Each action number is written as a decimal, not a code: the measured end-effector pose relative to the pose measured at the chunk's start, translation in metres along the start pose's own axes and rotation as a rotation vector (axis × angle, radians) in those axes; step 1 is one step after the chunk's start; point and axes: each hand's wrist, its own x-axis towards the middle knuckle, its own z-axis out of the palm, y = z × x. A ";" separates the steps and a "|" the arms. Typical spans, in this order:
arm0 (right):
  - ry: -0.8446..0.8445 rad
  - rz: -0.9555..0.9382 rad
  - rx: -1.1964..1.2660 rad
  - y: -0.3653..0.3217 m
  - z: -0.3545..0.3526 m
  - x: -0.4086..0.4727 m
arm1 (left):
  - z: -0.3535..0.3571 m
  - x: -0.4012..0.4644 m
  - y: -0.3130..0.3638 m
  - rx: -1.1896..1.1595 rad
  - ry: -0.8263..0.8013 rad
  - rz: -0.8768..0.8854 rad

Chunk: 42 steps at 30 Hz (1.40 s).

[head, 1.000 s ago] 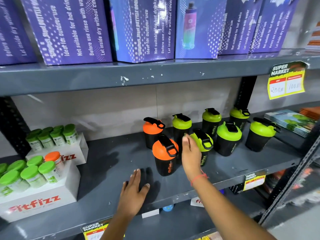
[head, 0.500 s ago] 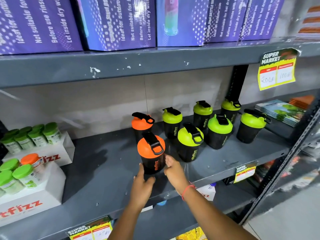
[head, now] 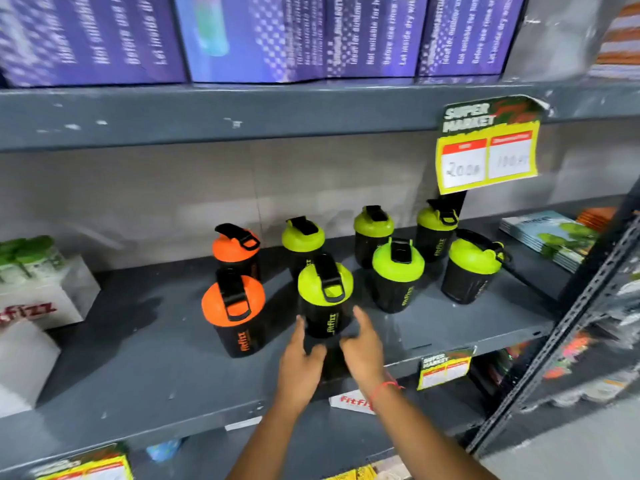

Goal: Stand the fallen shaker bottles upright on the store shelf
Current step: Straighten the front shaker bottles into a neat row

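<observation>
At the front of the grey middle shelf [head: 138, 368], the left hand [head: 300, 362] and the right hand [head: 362, 348] cup the base of a green-lidded shaker bottle [head: 325, 299], one on each side, fingers partly spread and pressed to its black body; whether they truly grip it or only steady it I cannot tell. A red thread [head: 382, 388] circles the right wrist. The bottle between the hands stands upright, its black flip cap facing the camera. Just to its left stands an orange-lidded shaker bottle [head: 235, 313], also upright and apart from the hands, with a second orange-lidded one [head: 237, 245] close behind it. Behind and to the right stand five more green-lidded bottles: three [head: 303, 239] [head: 373, 226] [head: 437, 223] in a back row near the wall, and two [head: 398, 271] [head: 472, 268] in front of them. All appear upright. At the far left sit white Fitfizz boxes [head: 38, 303] topped with small green-capped jars [head: 27, 254], blurred. At the far right lies a stack of booklets [head: 550, 237]. A yellow price tag [head: 488, 150] hangs from the upper shelf, which carries purple boxes [head: 311, 36].
</observation>
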 end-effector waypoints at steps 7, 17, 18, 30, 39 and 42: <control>-0.258 -0.082 -0.096 0.004 -0.011 0.013 | 0.028 0.005 0.001 0.063 0.178 0.000; 0.284 -0.070 0.294 0.042 -0.093 0.058 | 0.117 -0.009 0.019 0.113 0.194 0.153; 0.209 -0.017 0.259 0.041 -0.102 0.068 | 0.125 0.000 0.021 0.111 0.149 0.129; -0.211 -0.049 0.070 0.036 -0.125 0.085 | 0.146 0.037 0.027 -0.003 -0.003 0.068; 0.487 -0.099 0.309 0.073 -0.185 0.102 | 0.197 0.003 0.048 0.007 0.124 0.241; 0.462 -0.034 0.247 0.084 -0.216 0.124 | 0.232 0.015 0.064 0.033 -0.113 0.138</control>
